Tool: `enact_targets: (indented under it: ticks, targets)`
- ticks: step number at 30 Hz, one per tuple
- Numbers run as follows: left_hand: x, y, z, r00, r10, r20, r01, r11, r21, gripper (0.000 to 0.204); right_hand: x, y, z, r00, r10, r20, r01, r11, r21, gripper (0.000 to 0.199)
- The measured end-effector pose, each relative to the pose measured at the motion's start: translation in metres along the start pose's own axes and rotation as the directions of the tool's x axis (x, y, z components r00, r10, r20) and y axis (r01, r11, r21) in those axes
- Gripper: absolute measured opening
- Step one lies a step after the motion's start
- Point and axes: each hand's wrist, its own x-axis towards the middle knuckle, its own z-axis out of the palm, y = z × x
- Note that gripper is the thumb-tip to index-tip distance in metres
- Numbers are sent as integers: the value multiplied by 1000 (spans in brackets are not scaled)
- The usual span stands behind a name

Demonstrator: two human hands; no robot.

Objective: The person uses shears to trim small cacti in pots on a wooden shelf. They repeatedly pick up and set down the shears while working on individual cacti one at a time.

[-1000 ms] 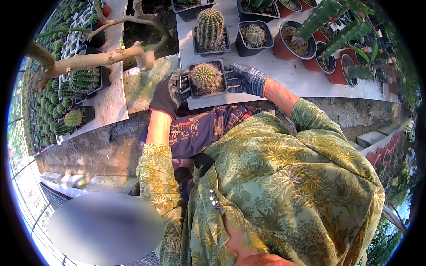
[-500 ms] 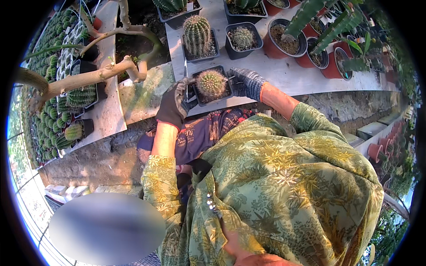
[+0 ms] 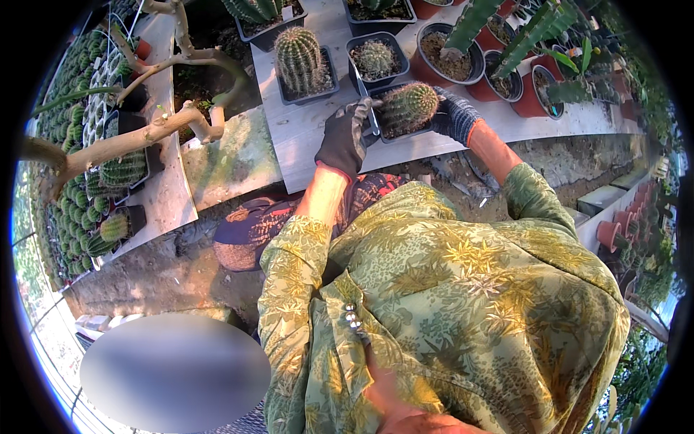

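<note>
The square black plastic pot (image 3: pixel 405 119) with its round ribbed green cactus (image 3: pixel 409 103) has moved further onto the pale surface (image 3: pixel 311 130), left grip (image 3: pixel 345 137) and right grip (image 3: pixel 455 116) closed on its sides.

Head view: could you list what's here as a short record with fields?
Setting: plant nursery, pale bench with potted cacti
Left hand: black glove, gripping the left rim of the square black pot
Right hand: dark glove, at the pot's right side
In the pot: round spiny cactus
Behind it: tall barrel cactus; small cactus
Right: terracotta pots
Left: bare branch
</note>
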Motion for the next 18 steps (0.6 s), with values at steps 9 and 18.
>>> enact_targets:
  ticks: [9, 18]
  targets:
    - [-6, -15, -1, 974, 225, 23, -225, 954, 198, 18, -19, -7, 7, 970, 25, 243, -34, 999, 31, 33]
    - [-46, -8, -16, 999, 32, 27, -24, 963, -269, 27, -2, 24, -67, 942, 335, 15, -334, 942, -45, 23]
